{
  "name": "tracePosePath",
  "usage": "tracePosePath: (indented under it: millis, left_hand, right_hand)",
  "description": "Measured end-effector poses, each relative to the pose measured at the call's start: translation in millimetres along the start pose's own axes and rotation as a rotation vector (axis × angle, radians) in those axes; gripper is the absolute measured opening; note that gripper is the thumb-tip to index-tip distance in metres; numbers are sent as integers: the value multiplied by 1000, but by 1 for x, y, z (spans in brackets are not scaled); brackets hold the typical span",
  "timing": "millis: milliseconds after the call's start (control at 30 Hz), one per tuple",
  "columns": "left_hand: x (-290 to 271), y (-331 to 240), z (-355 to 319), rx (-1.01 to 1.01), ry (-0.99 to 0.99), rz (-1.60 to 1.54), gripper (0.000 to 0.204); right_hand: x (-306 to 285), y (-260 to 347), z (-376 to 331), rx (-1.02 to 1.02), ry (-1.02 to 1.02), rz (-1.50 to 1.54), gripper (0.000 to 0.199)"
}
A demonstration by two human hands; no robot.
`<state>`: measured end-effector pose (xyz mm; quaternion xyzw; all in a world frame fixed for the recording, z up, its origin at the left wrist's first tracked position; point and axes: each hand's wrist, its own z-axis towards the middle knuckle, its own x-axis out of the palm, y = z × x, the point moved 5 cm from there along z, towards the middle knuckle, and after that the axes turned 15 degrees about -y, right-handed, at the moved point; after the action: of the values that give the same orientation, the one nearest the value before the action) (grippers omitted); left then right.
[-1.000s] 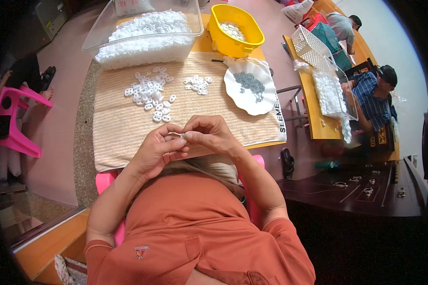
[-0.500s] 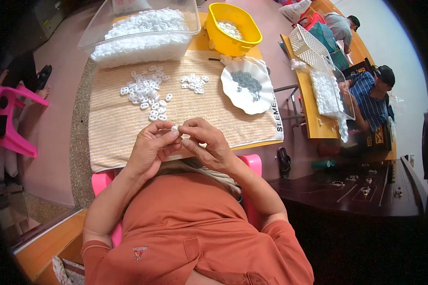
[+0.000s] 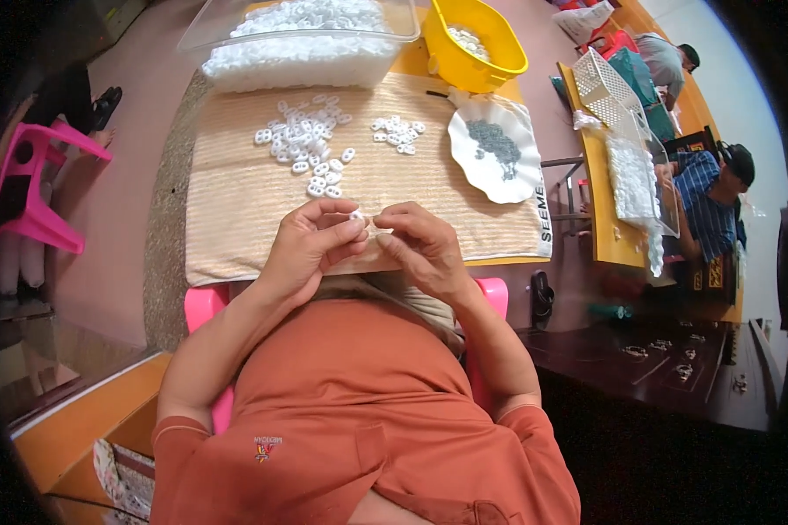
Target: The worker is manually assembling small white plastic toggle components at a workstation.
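Note:
My left hand (image 3: 311,241) pinches a small white plastic piece (image 3: 356,215) between thumb and forefinger, above the table's near edge. Just to its right, my right hand (image 3: 422,249) has thumb and forefinger drawn together, a little apart from the piece. Anything between those fingertips is too small to make out. Beyond my hands lies a loose heap of white two-holed oval pieces (image 3: 302,136), with a smaller group of white pieces (image 3: 398,133) to its right. A white scalloped dish (image 3: 521,182) holds small dark grey parts (image 3: 495,147).
A striped towel (image 3: 236,210) covers the table. At its back stand a clear bin (image 3: 298,77) full of white pieces and a yellow basin (image 3: 473,74). To the left is a pink stool (image 3: 35,192). On the right, a person (image 3: 707,188) sits by another table (image 3: 613,236).
My right fingertips have drawn slightly away from the white piece in my left hand. The whole view has shifted, so table and hands appear farther right and higher.

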<state>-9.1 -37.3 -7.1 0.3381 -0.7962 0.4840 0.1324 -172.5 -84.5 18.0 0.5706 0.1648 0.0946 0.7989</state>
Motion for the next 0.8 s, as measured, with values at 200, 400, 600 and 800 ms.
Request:
tracePosePath:
  millis: [200,400,600,800]
  left_hand:
    - [-2,1,0,-8,-1,15,23]
    - [-4,0,-1,-9,-5,48,27]
    - [-7,0,-1,-17,-19,65,29]
    - [-5,1,-1,-18,-16,79,30]
  right_hand:
    - [1,-8,-2,69,6,-4,18]
    - [2,-19,-4,85,31,20,18]
    - [2,-19,-4,88,28,36,18]
    - [1,-18,-3,94,17,45,16]
